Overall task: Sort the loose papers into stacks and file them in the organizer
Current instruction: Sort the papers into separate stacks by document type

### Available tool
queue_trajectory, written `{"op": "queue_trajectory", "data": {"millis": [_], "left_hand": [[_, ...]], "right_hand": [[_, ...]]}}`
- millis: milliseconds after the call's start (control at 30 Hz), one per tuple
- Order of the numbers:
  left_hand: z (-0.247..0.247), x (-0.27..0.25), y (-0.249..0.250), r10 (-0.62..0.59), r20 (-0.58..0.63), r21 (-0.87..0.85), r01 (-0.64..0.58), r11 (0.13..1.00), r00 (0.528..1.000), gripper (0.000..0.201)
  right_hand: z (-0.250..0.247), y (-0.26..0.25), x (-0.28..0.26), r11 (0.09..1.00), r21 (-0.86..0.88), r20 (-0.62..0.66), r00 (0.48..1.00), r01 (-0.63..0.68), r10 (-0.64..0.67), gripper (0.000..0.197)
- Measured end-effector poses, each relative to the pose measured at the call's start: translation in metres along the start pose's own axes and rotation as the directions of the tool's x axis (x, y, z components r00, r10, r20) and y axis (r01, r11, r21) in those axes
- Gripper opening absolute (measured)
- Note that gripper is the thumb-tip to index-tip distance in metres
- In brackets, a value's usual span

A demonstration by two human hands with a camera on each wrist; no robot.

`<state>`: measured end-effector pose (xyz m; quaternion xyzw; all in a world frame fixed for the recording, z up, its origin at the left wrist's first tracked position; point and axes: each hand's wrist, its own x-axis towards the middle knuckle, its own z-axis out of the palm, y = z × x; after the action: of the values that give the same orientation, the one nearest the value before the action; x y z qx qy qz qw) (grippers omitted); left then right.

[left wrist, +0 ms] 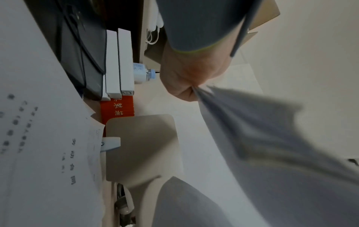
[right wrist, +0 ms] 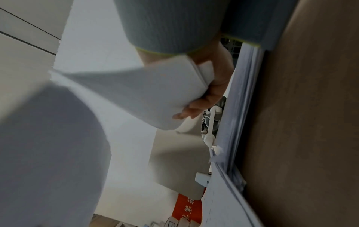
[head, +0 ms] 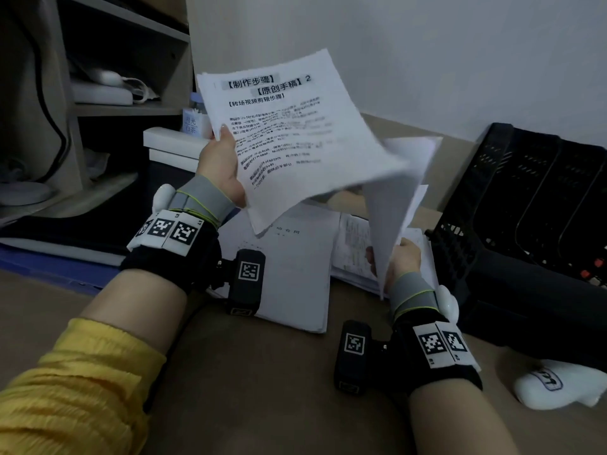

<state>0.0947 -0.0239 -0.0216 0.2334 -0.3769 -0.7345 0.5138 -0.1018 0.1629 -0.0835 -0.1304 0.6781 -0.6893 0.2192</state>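
Note:
My left hand [head: 220,165] pinches the left edge of a printed sheaf [head: 295,139] with bold Chinese headings, held up above the desk; in the left wrist view the hand [left wrist: 186,79] grips the blurred sheaf [left wrist: 272,145]. My right hand [head: 399,261] grips a thin bundle of white sheets [head: 394,198] by its lower edge, standing nearly upright; the right wrist view shows the fingers [right wrist: 205,101] curled round this bundle [right wrist: 139,93]. Two paper stacks lie on the desk below: a left stack [head: 295,277] and a right stack [head: 351,254]. The black mesh organizer [head: 532,205] stands at the right.
A shelf unit [head: 98,103] with a white box [head: 170,142] and a small bottle [head: 193,116] is at the left rear. A white object [head: 555,385] lies on the brown desk [head: 262,372] near the organizer's front. A blue folder edge [head: 56,267] lies at the left.

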Motion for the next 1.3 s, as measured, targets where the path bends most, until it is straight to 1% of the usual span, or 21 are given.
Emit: {"op": "queue_trajectory", "data": {"millis": [33,67,133,167,200,267,400,467,567,600,667,733,767,867,967,1033,1167,1300], "left_hand": [[-0.001,0.003,0.001,-0.041,0.047,-0.098,0.045,0.994,0.998,0.048],[-0.001,0.005,0.002,-0.062,0.089,-0.161,0.076,0.984,0.994,0.05],[-0.001,0.009,0.004,-0.07,0.106,-0.188,0.089,0.978,0.992,0.049],[0.0,0.01,0.005,-0.054,0.11,-0.198,0.076,0.977,0.992,0.049],[0.001,0.011,0.004,-0.044,0.115,-0.195,0.066,0.979,0.992,0.049],[0.0,0.014,0.003,-0.062,0.128,-0.154,0.082,0.985,0.99,0.051],[-0.001,0.015,0.002,-0.062,0.136,-0.091,0.074,0.993,0.989,0.051],[-0.001,0.016,0.002,-0.048,0.133,-0.101,0.062,0.993,0.99,0.049],[-0.001,0.017,0.002,-0.033,0.112,-0.102,0.045,0.994,0.993,0.048],[0.0,0.017,0.002,-0.032,0.107,-0.099,0.043,0.994,0.994,0.048],[0.0,0.016,0.001,-0.032,0.102,-0.091,0.041,0.995,0.994,0.047],[0.002,0.015,0.0,-0.03,0.104,-0.102,0.04,0.994,0.994,0.046],[0.003,0.014,0.0,-0.033,0.108,-0.105,0.045,0.993,0.994,0.045],[0.005,0.011,-0.002,-0.041,0.106,-0.098,0.052,0.994,0.993,0.044],[0.007,0.007,-0.003,-0.047,0.088,-0.05,0.051,0.997,0.995,0.043],[0.008,0.005,-0.003,-0.041,0.084,-0.017,0.043,0.999,0.996,0.043],[0.01,0.0,-0.004,-0.01,0.058,0.046,0.008,0.999,0.998,0.039],[0.011,-0.005,-0.003,0.004,0.051,0.043,-0.006,0.999,0.999,0.032]], "right_hand": [[0.001,0.002,0.002,1.0,-0.017,-0.017,1.0,0.021,-0.021,0.019],[0.002,0.003,0.001,0.999,-0.043,-0.036,0.999,0.032,-0.034,0.022],[0.005,0.003,-0.002,0.996,-0.078,-0.02,0.999,0.048,-0.05,0.022],[0.006,0.004,-0.001,0.995,-0.082,0.003,0.998,0.061,-0.061,0.02],[0.008,0.003,-0.003,0.994,-0.089,0.024,0.998,0.057,-0.055,0.02],[0.012,0.0,-0.007,0.992,-0.114,0.079,0.996,0.062,-0.053,0.021],[0.022,0.0,-0.018,0.97,-0.237,0.205,0.979,0.053,-0.004,0.023],[0.027,0.0,-0.024,0.959,-0.278,0.257,0.966,0.049,0.025,0.025],[0.034,0.0,-0.03,0.94,-0.338,0.294,0.954,0.051,0.054,0.023],[0.035,0.0,-0.032,0.939,-0.341,0.305,0.949,0.035,0.076,0.022],[0.036,-0.001,-0.035,0.941,-0.335,0.321,0.934,-0.044,0.158,0.019],[0.034,-0.003,-0.036,0.926,-0.365,0.327,0.918,-0.098,0.226,0.022],[0.034,-0.003,-0.036,0.919,-0.382,0.325,0.916,-0.102,0.237,0.024],[0.033,-0.001,-0.034,0.89,-0.451,0.325,0.918,-0.062,0.228,0.023],[0.034,0.003,-0.035,0.866,-0.5,0.363,0.909,0.004,0.206,0.023],[0.034,0.004,-0.037,0.856,-0.517,0.386,0.899,0.025,0.207,0.022],[0.033,0.0,-0.038,0.839,-0.542,0.39,0.898,0.046,0.203,0.018],[0.031,-0.002,-0.037,0.827,-0.56,0.383,0.903,0.06,0.194,0.021]]}}
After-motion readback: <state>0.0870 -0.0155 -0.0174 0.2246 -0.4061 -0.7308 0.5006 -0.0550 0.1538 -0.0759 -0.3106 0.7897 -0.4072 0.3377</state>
